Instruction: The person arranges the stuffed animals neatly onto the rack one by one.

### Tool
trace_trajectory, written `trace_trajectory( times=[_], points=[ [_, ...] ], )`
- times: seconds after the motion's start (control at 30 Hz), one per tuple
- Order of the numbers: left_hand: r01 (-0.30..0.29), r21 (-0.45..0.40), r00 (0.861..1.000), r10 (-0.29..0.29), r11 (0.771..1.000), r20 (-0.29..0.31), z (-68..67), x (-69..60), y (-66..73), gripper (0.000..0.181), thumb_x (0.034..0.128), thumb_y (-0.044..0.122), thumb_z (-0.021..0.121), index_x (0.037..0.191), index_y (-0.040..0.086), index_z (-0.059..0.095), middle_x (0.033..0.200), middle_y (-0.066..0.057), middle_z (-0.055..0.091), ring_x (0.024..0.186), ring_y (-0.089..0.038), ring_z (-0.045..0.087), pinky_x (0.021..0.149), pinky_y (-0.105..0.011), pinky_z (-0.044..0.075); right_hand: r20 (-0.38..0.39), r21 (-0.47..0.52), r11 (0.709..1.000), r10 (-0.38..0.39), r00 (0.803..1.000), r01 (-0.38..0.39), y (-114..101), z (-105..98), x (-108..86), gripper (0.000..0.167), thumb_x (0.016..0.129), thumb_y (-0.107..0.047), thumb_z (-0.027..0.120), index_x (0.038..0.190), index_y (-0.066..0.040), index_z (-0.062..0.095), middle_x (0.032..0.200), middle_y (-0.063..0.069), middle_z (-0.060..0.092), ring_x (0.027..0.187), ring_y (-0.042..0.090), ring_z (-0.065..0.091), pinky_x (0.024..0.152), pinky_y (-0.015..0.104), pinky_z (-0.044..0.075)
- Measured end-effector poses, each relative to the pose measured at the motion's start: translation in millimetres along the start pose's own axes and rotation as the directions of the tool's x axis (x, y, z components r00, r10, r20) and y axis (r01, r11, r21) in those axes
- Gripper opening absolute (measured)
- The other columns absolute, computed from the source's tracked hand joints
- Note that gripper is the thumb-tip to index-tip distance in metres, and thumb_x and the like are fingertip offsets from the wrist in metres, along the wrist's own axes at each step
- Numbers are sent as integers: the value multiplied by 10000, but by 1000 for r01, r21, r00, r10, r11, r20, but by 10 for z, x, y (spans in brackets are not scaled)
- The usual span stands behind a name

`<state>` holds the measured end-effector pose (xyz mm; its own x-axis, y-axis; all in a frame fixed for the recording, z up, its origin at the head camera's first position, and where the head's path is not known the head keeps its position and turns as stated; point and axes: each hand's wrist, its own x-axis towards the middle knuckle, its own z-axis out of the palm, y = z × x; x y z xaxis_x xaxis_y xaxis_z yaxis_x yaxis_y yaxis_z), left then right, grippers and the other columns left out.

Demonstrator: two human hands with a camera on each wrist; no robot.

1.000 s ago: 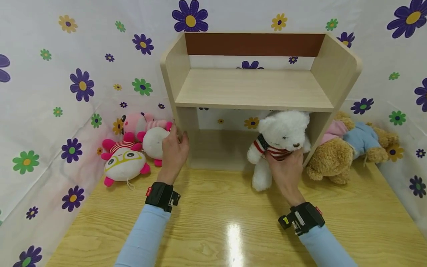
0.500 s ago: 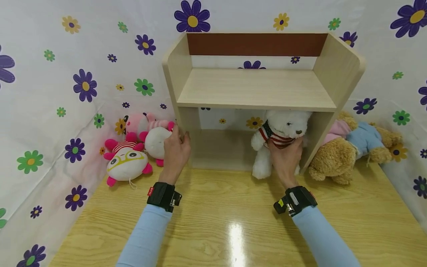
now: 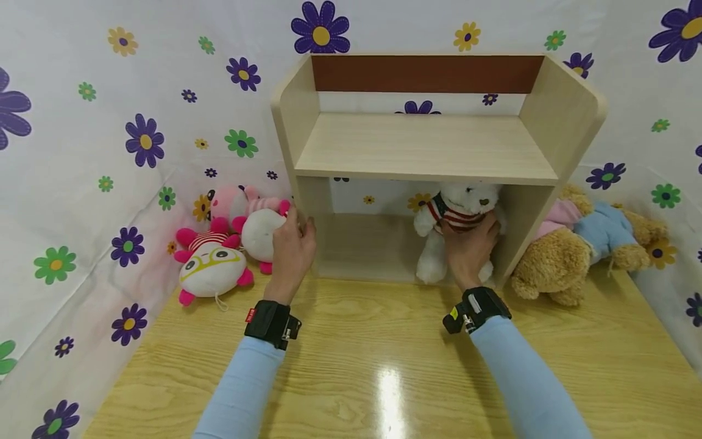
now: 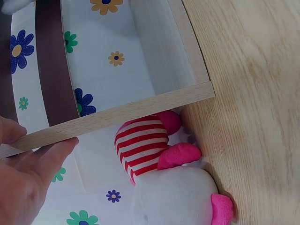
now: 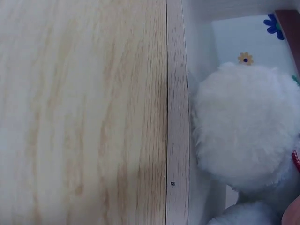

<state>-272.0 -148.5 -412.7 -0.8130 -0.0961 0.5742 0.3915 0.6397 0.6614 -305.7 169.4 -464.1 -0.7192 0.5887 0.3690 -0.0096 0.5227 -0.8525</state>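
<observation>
Shelf (image 3: pixel 422 146) in pinch of left hand (image 3: pixel 292 253), one white bear (image 3: pixel 451 211) in grip of right hand (image 3: pixel 468 249), two brown bears (image 3: pixel 551 262) alongside

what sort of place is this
Possibly a staged child's play corner, judging by the white flower-patterned backdrop, the pale wooden two-level shelf and the white plush bear in a red-striped shirt held by the right hand.

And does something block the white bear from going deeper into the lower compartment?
Nothing visible. The right hand holds the white bear; no other toy shows in the lower compartment. The middle board hides the bear's crown, so clearance there is unclear.
</observation>
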Motion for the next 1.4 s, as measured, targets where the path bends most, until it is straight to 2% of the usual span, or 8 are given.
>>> trace_trajectory(
  times=[0.1,0.33,0.53,0.77,0.97,1.1,1.27,1.4],
  points=[
    [-10,-1,1000,10,1000,-3,4,-7,-3,132,1022,69,565,952,-13,490,660,-153,545,538,-206,464,493,-289,335,3,-16,1000,7,1000,-7,10,36,21,890,838,-420,834,1508,-79,359,1521,236,388,1409,443,394,1131,595,374],
    [-28,0,1000,28,1000,-5,2,-13,-8,241,1026,73,558,1239,-40,564,802,-219,654,568,-216,479,515,-294,350,18,-46,999,24,1000,-23,44,117,96,864,857,-441,806,1497,-74,356,1534,236,376,1434,434,371,1151,594,355],
    [-28,4,1000,28,1000,-14,4,-6,8,132,1029,78,557,1089,-40,555,681,-165,565,541,-208,462,504,-291,340,18,-45,998,35,999,-34,58,134,149,906,858,-440,802,1533,-82,317,1561,242,343,1445,447,347,1170,585,332],
    [-7,-1,1000,7,1000,-3,22,-20,10,134,1033,93,561,1072,-36,559,674,-159,581,528,-200,473,486,-270,346,23,-75,996,57,998,-56,73,153,196,996,839,-437,827,1572,-77,257,1581,266,299,1454,491,299,1190,587,302],
    [4,10,1000,-4,1000,-22,13,-19,-29,134,1026,105,569,993,-19,533,687,-161,582,536,-205,481,489,-275,354,121,-86,995,51,991,-41,53,134,193,1084,835,-467,818,1610,-81,164,1607,271,248,1482,495,261,1185,618,294],
    [3,2,1000,-2,1000,-17,15,-21,-35,130,1030,108,566,1010,-17,538,686,-138,559,535,-199,464,485,-275,342,191,-81,997,18,981,-2,31,39,165,1057,856,-444,800,1598,-49,159,1577,302,252,1469,514,255,1182,626,286],
    [-3,-9,1000,3,1000,-10,25,-32,-28,126,1028,100,564,998,-19,535,677,-141,561,520,-183,455,471,-262,333,296,-125,992,24,955,14,-15,-121,138,1050,863,-440,783,1589,-46,135,1566,325,240,1447,535,270,1162,661,285],
    [-10,-14,1000,10,1000,-16,35,-39,-32,179,1022,90,571,1141,-43,579,735,-180,632,515,-186,448,465,-265,333,367,-193,981,42,929,32,-49,-233,124,1066,876,-457,751,1614,-65,90,1594,325,217,1452,550,262,1149,700,264]
  ],
)
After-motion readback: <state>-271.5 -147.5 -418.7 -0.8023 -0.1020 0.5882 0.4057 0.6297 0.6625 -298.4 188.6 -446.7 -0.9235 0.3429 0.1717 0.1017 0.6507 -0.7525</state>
